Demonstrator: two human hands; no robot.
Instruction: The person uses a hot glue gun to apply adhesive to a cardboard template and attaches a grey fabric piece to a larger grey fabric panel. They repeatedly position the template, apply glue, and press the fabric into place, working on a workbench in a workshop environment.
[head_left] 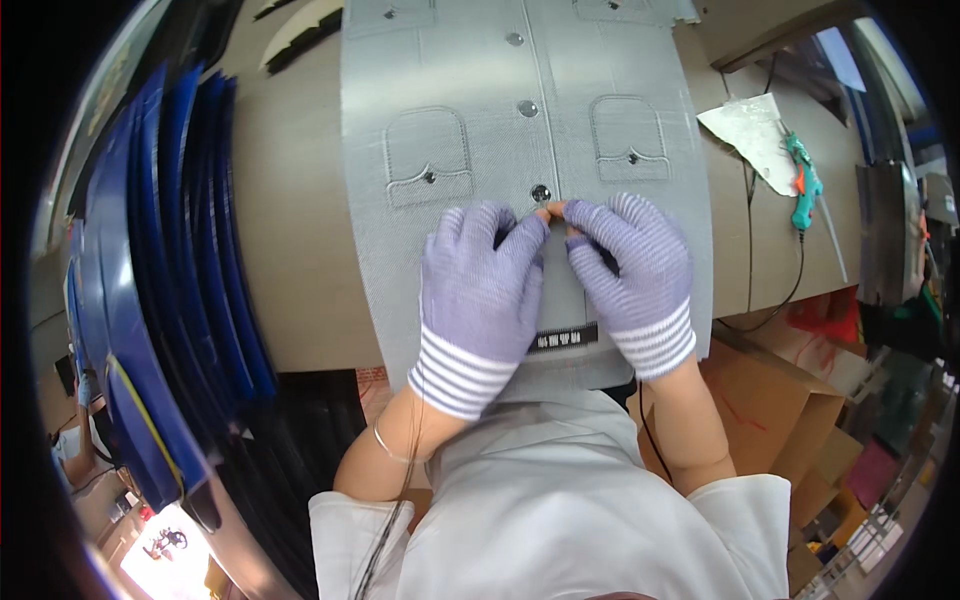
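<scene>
A long grey sheet (385, 262) moulded like a jacket front, with raised pockets and a centre seam, lies in front of me. Dark round buttons run down its middle, and the lowest button (541, 193) sits just beyond my fingertips. My left hand (480, 265) and my right hand (637, 258) wear purple gloves with striped cuffs and bare fingertips. Thumb and forefinger of each are pinched together, the tips almost meeting over the seam below that button. Whatever they grip is too small to tell. A black label (563, 338) lies between my wrists.
Glossy blue curved panels (185, 230) stand in a row at the left. On the table (292, 230), to the right, a green glue gun (803, 185) with a cord lies beside a torn white sheet (755, 140). Cardboard boxes (775, 410) stand below the table at the right.
</scene>
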